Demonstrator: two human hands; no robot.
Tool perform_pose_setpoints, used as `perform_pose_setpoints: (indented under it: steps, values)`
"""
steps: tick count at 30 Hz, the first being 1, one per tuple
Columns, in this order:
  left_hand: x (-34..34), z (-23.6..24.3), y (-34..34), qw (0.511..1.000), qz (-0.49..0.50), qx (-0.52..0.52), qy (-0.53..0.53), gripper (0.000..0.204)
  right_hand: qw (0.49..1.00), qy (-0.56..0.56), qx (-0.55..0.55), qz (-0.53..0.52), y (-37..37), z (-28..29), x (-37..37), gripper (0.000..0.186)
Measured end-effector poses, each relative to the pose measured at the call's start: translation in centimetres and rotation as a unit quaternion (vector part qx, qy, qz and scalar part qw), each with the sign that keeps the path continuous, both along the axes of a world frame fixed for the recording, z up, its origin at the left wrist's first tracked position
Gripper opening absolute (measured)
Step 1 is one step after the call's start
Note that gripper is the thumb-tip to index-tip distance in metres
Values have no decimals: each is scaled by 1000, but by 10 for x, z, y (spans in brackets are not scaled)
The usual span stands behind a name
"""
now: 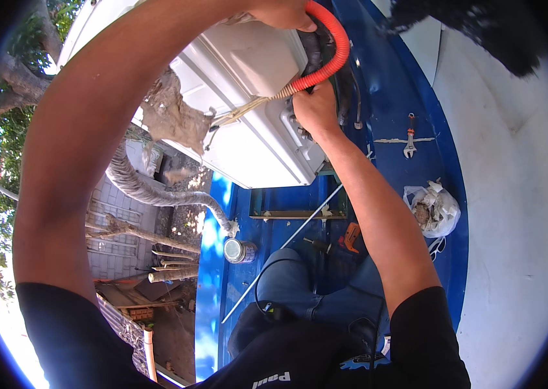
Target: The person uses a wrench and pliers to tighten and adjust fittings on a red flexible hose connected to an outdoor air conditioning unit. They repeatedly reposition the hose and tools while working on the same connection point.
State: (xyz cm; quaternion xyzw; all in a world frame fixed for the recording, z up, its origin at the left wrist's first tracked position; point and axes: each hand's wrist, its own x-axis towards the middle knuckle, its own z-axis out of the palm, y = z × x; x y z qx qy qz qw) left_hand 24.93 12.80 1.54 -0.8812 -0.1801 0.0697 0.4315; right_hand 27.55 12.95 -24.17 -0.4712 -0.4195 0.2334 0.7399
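Note:
A white outdoor air-conditioner unit [254,139] stands in front of me on a blue metal surface. My left hand [283,13] reaches over its top, cut off by the upper edge. Its fingers curl beside the end of an orange corrugated hose [337,48] and a black insulated pipe [313,52]; what they grip is hidden. Lower down, at the unit's right side, my right hand [317,110] is closed where the black pipe runs into it, its fingertips mostly hidden. The orange hose loops just above this hand, and a beige cord [241,111] runs from its lower end.
An adjustable wrench [410,137] and a white plastic bag [439,211] lie to the right. Near my legs are a can [239,251], an orange-handled tool [351,238] and a thin rod [280,253]. A grey-wrapped pipe [151,192] hangs at left, beyond the blue edge.

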Motion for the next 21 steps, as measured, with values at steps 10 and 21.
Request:
perform_pose_setpoints:
  steps: [10,21]
  values:
    - [2,3,-1,1000,3,-1,5,32,986,-114,-27,-122,4,7,8,28]
    - [0,5,-2,1000,7,-2,5,32,982,-144,17,-122,19,-2,15,26]
